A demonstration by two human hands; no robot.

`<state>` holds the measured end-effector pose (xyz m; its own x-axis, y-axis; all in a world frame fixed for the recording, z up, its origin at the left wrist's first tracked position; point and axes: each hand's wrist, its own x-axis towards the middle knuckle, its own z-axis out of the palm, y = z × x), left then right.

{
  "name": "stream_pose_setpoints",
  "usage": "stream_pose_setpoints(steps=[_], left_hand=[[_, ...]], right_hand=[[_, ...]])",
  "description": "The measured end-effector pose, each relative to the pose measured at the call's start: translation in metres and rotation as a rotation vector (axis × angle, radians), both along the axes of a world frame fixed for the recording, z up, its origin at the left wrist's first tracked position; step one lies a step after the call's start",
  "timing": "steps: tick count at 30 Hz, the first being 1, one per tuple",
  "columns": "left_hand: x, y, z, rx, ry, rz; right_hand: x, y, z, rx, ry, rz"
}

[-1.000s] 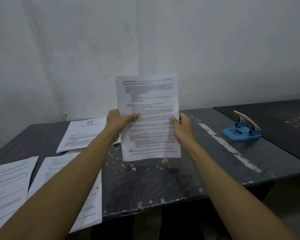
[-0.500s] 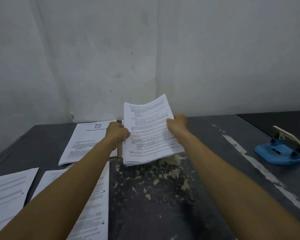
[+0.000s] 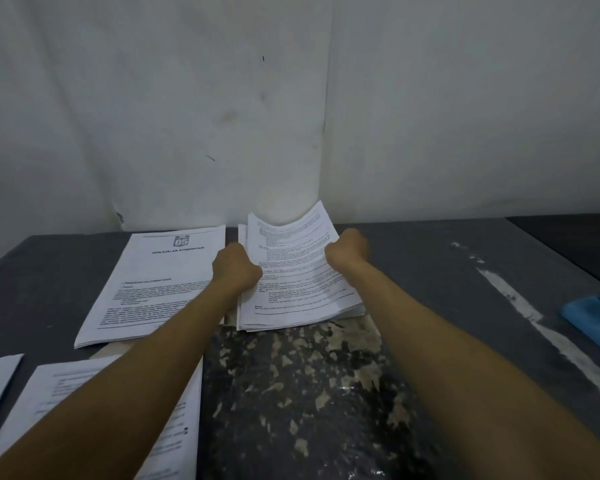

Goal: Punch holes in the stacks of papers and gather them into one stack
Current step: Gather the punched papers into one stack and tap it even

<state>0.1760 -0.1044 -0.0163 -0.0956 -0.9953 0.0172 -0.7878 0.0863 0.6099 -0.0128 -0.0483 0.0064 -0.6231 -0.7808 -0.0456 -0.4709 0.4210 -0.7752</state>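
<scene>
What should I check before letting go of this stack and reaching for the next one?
1. Held stack down on the table: near edge looks down, far edge still curls up. Not ok.
2. Grip: left hand and right hand both grip the stack's sides. Ok.
3. Sheets squared: near edges look slightly fanned. Not ok.
4. Holes punched in this stack: too blurred. Cannot tell.
5. Clear of the "05" stack: lies beside it, narrow gap. Ok.
6. Hole punch within sight: at the right edge, partly cut off. Ok.
</scene>
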Motion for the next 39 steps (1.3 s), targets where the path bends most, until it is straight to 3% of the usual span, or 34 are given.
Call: stream_pose_setpoints(steps=[3,7,16,21,24,28,33,39], left_hand=[[-0.007,0.000,-0.006,-0.014,-0.134,-0.005],[-0.012,-0.007,-0.010,0.000,-0.228,0.010],[-0.007,-0.020,-0.012,0.002,-0.201,-0.038],[-0.009,-0.017,-0.006,0.027,-0.211,-0.045],[-0.008,-0.009,-0.002,0.057,-0.179,-0.034],[-0.004,0.005,-0.001,0.100,0.039,0.010],[-0.003,0.033,0.017,0.124,0.626,0.025],[0.008,0.068,0.071,0.039,0.993,-0.092]], right_hand=[[0.001,-0.002,-0.011,0.181,0.238,0.016],[0.001,-0.005,-0.012,0.254,0.288,0.066],[-0.003,-0.010,-0.009,0.156,0.118,0.076],[-0.008,0.006,-0.002,0.023,-0.246,0.120],[-0.004,0.022,-0.004,-0.100,-0.338,0.118],[-0.008,0.044,0.004,-0.204,-0.424,0.135],[-0.018,0.074,0.028,-0.326,-0.463,0.188],[-0.024,0.116,0.063,-0.480,-0.487,0.191]])
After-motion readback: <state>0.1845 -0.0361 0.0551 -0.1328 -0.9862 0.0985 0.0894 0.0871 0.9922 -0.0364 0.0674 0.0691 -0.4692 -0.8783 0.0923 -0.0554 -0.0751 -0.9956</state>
